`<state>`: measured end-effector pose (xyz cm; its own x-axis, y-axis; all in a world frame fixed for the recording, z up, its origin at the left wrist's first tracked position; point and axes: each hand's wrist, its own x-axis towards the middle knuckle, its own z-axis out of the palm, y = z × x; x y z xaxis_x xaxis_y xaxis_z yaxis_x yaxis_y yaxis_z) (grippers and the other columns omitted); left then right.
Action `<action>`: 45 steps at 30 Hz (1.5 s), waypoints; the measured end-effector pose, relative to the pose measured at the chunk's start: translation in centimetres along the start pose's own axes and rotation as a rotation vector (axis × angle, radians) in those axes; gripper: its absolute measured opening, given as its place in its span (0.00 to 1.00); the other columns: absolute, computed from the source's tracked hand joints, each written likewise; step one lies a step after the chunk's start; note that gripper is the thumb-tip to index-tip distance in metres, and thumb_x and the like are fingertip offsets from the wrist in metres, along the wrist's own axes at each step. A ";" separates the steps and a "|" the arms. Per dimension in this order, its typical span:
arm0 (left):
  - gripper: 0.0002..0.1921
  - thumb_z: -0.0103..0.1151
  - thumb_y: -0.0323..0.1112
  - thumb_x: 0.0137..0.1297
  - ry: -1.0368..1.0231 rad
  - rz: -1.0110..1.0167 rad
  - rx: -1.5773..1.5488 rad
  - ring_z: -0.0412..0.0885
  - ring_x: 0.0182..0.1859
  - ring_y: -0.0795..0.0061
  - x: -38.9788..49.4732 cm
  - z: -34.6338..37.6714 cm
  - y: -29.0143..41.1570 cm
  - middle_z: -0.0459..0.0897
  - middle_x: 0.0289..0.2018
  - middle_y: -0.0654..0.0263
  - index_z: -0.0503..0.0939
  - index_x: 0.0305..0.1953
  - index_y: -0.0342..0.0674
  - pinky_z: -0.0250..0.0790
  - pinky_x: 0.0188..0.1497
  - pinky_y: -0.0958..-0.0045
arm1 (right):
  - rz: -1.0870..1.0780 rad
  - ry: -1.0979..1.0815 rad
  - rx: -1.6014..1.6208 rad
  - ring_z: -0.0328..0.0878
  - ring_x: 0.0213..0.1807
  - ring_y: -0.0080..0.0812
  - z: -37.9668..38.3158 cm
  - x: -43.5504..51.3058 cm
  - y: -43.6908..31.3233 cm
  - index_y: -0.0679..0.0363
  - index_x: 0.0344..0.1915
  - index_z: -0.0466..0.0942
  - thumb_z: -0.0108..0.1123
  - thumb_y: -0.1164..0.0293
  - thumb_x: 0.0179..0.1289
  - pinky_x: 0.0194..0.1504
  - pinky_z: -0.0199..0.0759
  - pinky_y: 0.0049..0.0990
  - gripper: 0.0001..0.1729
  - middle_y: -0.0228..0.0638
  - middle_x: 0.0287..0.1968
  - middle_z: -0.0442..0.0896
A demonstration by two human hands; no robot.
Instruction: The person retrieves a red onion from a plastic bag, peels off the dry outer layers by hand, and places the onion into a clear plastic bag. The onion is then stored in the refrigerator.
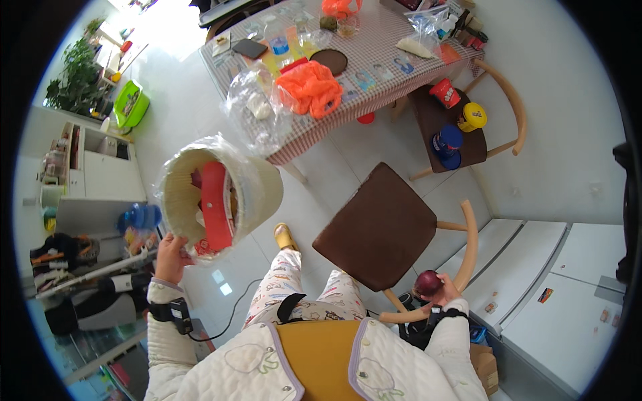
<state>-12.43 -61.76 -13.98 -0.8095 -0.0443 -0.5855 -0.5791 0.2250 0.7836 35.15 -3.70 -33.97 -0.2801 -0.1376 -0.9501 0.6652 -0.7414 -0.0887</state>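
My left hand [172,257] grips the rim of a cream waste bin [263,188], which is tilted with its mouth towards me. A clear plastic liner covers the bin's edge, and red packaging [216,205] and other scraps lie inside. On the right, my right hand [448,291] holds a red onion [428,284] beside the curved wooden back of a chair. That chair's brown seat [382,228] is bare and stands between the two hands, nearer the right one.
Ahead is a table with a checked cloth [321,131], bearing an orange plastic bag [313,89], a clear bag and a bottle [277,37]. Another chair [421,125] holds several tubs. White cabinet fronts [531,270] stand at right; a green basin [131,104] is far left.
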 end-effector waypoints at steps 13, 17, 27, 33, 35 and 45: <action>0.16 0.51 0.28 0.66 -0.505 -0.081 0.223 0.83 0.24 0.76 17.4 -3.8 10.7 0.85 0.34 0.65 0.77 0.54 0.36 0.78 0.19 0.72 | -0.716 -0.326 0.728 0.83 0.49 0.65 25.0 -6.1 4.1 0.60 0.70 0.65 0.64 0.44 0.51 0.61 0.70 0.73 0.50 0.59 0.64 0.74; 0.18 0.51 0.27 0.67 -0.574 -0.077 0.198 0.87 0.39 0.69 19.1 -5.7 11.5 0.86 0.44 0.61 0.76 0.57 0.33 0.82 0.37 0.68 | -0.846 -0.418 0.699 0.85 0.47 0.60 29.6 -6.5 -1.6 0.58 0.70 0.68 0.61 0.41 0.56 0.61 0.71 0.69 0.47 0.52 0.64 0.76; 0.18 0.52 0.26 0.65 -0.413 -0.026 -0.127 0.87 0.34 0.73 17.9 -15.6 5.8 0.88 0.43 0.63 0.78 0.56 0.34 0.79 0.30 0.75 | -0.905 -0.872 0.241 0.81 0.51 0.58 44.4 -6.6 -20.7 0.61 0.72 0.65 0.59 0.42 0.59 0.60 0.74 0.65 0.48 0.54 0.62 0.76; 0.12 0.55 0.30 0.66 -0.130 -0.111 -0.180 0.79 0.24 0.79 13.9 -17.3 -2.3 0.82 0.33 0.70 0.78 0.50 0.39 0.76 0.20 0.74 | -0.660 -1.106 0.016 0.80 0.51 0.58 56.4 -3.4 -30.2 0.56 0.75 0.63 0.54 0.39 0.60 0.59 0.75 0.64 0.49 0.55 0.65 0.74; 0.11 0.57 0.33 0.66 -0.005 -0.157 -0.235 0.73 0.19 0.81 12.8 -15.6 -4.8 0.76 0.27 0.73 0.78 0.48 0.41 0.73 0.16 0.74 | -0.542 -1.219 -0.044 0.80 0.52 0.58 60.0 -2.2 -33.4 0.57 0.75 0.62 0.53 0.39 0.59 0.59 0.75 0.64 0.50 0.56 0.66 0.73; 0.14 0.54 0.34 0.68 0.606 -0.314 -0.559 0.69 0.19 0.83 -0.7 3.4 -10.9 0.73 0.25 0.74 0.77 0.52 0.41 0.68 0.17 0.75 | -0.064 -1.212 -0.405 0.77 0.63 0.60 64.4 4.6 -44.6 0.69 0.72 0.62 0.61 0.37 0.51 0.58 0.79 0.59 0.59 0.57 0.65 0.74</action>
<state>-5.23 -60.85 -22.84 -0.4256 -0.5681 -0.7043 -0.6180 -0.3861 0.6849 -40.39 -13.57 -15.09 -0.6257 -0.7759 -0.0805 0.7299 -0.5459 -0.4113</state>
